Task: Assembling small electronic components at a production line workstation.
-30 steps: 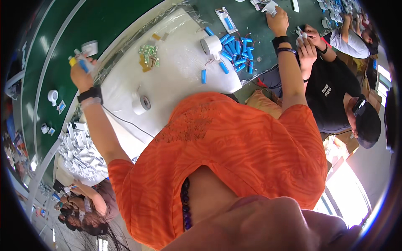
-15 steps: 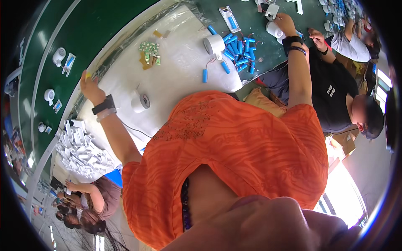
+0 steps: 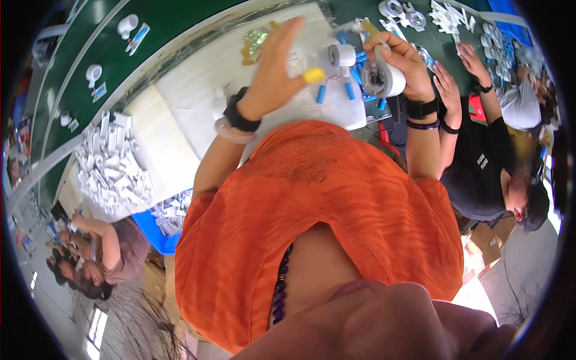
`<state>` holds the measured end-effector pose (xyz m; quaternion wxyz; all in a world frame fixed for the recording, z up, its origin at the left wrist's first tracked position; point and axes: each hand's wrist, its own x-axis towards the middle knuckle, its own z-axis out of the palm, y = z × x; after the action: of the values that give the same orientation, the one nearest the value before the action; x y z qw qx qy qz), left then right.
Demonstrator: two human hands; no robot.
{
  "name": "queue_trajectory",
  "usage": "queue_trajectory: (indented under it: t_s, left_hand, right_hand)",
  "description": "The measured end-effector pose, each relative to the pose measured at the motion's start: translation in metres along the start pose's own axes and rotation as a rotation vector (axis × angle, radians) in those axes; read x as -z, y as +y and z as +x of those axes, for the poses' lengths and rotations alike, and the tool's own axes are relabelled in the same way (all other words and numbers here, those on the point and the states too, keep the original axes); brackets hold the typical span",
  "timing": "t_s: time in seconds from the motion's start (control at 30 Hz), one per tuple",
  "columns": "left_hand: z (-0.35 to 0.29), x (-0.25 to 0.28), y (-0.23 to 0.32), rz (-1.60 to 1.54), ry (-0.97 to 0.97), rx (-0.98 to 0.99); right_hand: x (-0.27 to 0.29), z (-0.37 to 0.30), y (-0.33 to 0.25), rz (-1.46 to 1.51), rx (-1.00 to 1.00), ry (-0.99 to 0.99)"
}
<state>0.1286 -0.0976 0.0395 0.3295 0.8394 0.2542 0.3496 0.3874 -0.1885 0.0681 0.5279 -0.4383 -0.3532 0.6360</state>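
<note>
White round housing [image 3: 389, 80] is gripped by the right hand [image 3: 411, 65], left hand [image 3: 275, 77] spread; three similar housings [image 3: 93, 73] are set leftward; blue cells [image 3: 321, 94] are left loose.

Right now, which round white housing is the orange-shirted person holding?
The housing in the right hand; another by the blue cylinders and those on the left green surface sit unheld.

Co-worker's black shirt [image 3: 471, 183]: small white lettering [image 3: 481, 160] in two short stacked rows, set aslant, the one print I can pick out. Up and to the left of that shirt, the dark round face of the white device [image 3: 394, 81] in my right hand [image 3: 411, 67] is too blurred for me to read any marking. Left of the shirt, my orange shirt [image 3: 354, 204] bears dark speckling, indistinct as letters.
</note>
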Motion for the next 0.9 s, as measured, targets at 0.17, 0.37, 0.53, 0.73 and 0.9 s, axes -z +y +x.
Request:
queue_trajectory:
  t_s: [0.17,0.37,0.53,0.73,0.9]
  left_hand:
    - [-0.01,-0.004,0.004,-0.499,-0.263,0.147]
    - [-0.03,0.017,0.004,-0.565,-0.395,0.304]
    - [-0.029,0.058,0.023,-0.457,-0.529,0.429]
    - [-0.048,0.057,0.015,-0.773,-0.536,0.521]
    - [-0.053,0.014,0.028,-0.992,-0.007,0.574]
  right_hand:
    - [-0.05,0.0,0.011,0.042,-0.161,-0.265]
    - [-0.064,-0.004,0.026,0.045,-0.276,-0.38]
    - [-0.084,-0.005,0.047,-0.322,-0.272,-0.341]
    - [-0.106,-0.015,0.039,-1.005,0.163,-0.102]
    - [-0.113,-0.011,0.046,-1.232,0.636,0.281]
